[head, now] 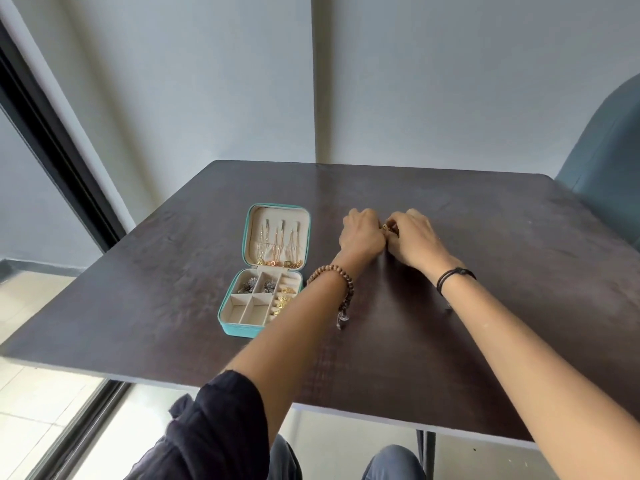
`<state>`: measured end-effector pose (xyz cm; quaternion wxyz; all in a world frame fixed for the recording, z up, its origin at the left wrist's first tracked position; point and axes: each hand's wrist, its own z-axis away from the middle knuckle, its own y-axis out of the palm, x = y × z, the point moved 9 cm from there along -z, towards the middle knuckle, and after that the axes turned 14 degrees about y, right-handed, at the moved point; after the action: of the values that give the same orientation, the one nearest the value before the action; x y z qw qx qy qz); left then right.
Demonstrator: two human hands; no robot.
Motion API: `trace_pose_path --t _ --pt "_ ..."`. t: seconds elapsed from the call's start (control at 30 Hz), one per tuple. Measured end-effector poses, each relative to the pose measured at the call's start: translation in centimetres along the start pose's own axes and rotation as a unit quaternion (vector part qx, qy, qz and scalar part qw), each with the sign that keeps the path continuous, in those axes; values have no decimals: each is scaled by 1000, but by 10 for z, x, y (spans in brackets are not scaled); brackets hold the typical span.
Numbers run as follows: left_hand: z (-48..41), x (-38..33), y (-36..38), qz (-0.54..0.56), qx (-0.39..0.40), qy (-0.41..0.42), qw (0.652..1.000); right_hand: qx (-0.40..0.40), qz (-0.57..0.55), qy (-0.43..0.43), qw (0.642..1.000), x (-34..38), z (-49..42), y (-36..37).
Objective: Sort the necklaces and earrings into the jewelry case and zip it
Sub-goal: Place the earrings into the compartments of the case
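Dark wooden table (450, 306) against pale wall (173, 81), teal chair (609, 174) beside.

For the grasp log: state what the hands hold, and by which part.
Left hand and right hand together pinch a small gold jewelry piece; the part held cannot be told.

Looks like a corner of someone's home, maybe a dining nook: a small dark wood-look surface (166, 271) close to plain grey walls (207, 81), with a padded teal chair (609, 161) at its far corner. Pale floor tiles (27, 410) and a black sliding-door frame (52, 143) run along the left.
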<state>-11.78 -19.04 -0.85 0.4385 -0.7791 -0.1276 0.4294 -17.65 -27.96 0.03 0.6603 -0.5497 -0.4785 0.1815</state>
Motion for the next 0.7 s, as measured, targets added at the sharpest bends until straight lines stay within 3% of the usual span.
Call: trace_pose_path --t 0.2,0.47,0.7 --pt "16 -4 -9 16 -28 2 999 -15 -71 23 997 -1 11 -10" --pt "49 -11 -29 154 -88 20 984 -21 -219 48 974 -12 44 -24" --pt "87 -6 -57 225 -127 21 966 49 -358 40 932 -2 72 -21"
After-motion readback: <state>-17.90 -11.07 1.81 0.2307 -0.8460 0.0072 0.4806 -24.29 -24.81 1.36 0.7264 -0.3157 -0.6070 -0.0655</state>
